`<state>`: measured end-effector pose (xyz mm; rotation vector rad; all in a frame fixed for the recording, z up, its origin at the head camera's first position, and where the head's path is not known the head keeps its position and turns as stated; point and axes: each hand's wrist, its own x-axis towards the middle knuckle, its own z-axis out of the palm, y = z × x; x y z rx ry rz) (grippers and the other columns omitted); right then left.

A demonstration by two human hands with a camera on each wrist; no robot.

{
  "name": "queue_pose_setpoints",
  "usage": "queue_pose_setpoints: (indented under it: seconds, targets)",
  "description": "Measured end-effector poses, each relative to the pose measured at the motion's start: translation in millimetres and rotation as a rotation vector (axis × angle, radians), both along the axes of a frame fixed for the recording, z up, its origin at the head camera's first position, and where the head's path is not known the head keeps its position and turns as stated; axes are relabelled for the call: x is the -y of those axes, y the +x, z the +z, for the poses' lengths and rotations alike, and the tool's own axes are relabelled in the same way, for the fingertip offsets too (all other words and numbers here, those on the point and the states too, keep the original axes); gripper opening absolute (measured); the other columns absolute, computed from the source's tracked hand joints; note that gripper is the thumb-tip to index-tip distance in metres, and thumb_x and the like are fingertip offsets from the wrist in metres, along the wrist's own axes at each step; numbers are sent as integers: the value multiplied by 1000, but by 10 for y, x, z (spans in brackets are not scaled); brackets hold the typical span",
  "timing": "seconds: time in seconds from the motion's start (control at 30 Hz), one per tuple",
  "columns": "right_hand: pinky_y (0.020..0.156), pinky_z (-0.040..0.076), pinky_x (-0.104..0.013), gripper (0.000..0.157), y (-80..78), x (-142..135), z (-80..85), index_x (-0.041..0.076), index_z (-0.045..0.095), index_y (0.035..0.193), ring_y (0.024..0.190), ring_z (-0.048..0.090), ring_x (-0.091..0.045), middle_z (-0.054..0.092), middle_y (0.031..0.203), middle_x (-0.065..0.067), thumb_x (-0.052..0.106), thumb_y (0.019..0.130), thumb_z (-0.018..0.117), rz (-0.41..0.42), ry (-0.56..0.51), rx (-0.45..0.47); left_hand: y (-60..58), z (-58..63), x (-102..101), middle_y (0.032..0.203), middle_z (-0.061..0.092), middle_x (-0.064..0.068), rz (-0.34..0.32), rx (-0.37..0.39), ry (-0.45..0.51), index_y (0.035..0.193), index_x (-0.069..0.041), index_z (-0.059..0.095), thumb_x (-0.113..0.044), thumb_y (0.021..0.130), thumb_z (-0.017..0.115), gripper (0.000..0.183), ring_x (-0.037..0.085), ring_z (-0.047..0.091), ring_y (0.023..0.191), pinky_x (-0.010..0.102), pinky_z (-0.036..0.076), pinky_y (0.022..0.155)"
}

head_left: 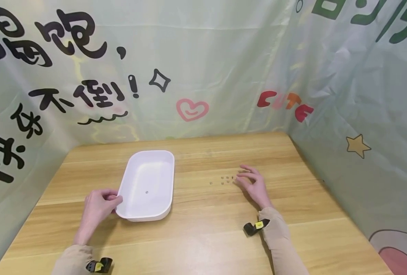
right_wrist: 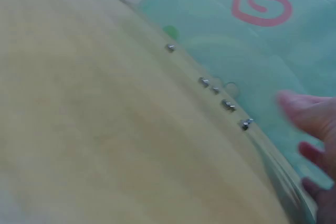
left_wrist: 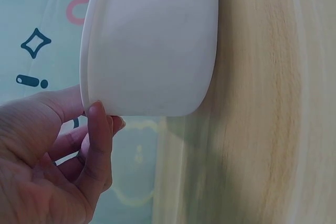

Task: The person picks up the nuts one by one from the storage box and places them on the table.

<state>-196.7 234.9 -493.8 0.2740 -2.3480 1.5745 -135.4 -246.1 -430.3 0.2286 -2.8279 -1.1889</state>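
Observation:
A white rectangular plastic tray [head_left: 148, 168] sits on the wooden table, and one small metal piece [head_left: 146, 192] lies on its floor. At its near left corner my left hand [head_left: 101, 204] pinches the rim. From the left wrist, the tray's outer wall [left_wrist: 152, 51] shows with thumb and fingers on either side of the edge. Right of the tray lie several small shiny metal pieces [head_left: 222, 183], loosely in rows. My right hand [head_left: 255, 187] hovers at their right end, fingers extended and parted. The right wrist view shows the metal pieces [right_wrist: 204, 82] apart from the blurred fingertips [right_wrist: 296, 108].
The table [head_left: 203, 236] reaches back to a printed cloth curtain [head_left: 224, 68], which also hangs along both sides. Dark wrist cameras [head_left: 255, 228] sit at the cuffs of the beige sleeves [head_left: 282, 240].

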Motion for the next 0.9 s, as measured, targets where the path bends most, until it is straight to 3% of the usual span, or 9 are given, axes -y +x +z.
queue_pose_setpoints:
  seconds: [0.07,0.17,0.27,0.4,0.47,0.57,0.73,0.9]
  targets:
    - [112,39,-36,17,14,77,44,-12,72,102,130,51,-46,61,132,-30,-2,89,69,-63,-4,-75,0,7,2,80,75,14,-3,-1,0,107,11,70,-12,83,71,33,15,67,56,24,51,49]
    - [107,36,-26,17,-7,203,25,-10,72,106,124,56,-44,65,125,-29,-1,93,64,-87,-8,-149,5,12,5,80,75,14,-11,5,3,107,12,70,-12,83,71,34,14,66,56,24,51,49]
    - [105,38,-25,19,-18,375,13,-6,73,109,120,60,-40,69,122,-23,2,96,61,-19,17,-222,9,7,9,80,75,15,-20,13,12,108,14,69,-12,84,71,35,13,65,55,24,51,50]
    - [105,47,-38,18,13,743,112,-4,73,107,116,63,-36,71,119,-19,2,96,61,135,118,-343,21,-2,12,81,75,15,-13,22,12,108,13,69,-11,84,71,34,11,64,55,24,52,50]
    - [104,48,-45,19,48,978,191,-2,73,108,116,63,-34,70,120,-17,4,94,62,207,201,-390,27,-2,13,81,75,15,-9,23,10,108,13,69,-11,84,71,34,10,64,55,24,52,50]
    - [108,47,-46,22,125,1352,331,2,72,113,121,61,-28,69,125,-13,8,94,64,306,337,-374,32,4,13,80,75,15,-7,21,6,108,13,69,-12,84,71,34,10,64,55,24,51,50]
    - [112,44,-37,27,186,1944,559,12,71,122,125,58,-20,67,129,-5,20,97,62,437,640,-318,36,7,7,81,75,14,0,24,10,109,12,69,-12,84,71,34,10,64,56,24,53,51]
    - [101,48,-25,29,112,2402,709,18,72,124,112,62,-15,68,120,1,24,97,64,489,930,-277,19,6,2,81,75,15,1,13,7,109,12,69,-13,84,71,35,13,66,56,24,52,50]
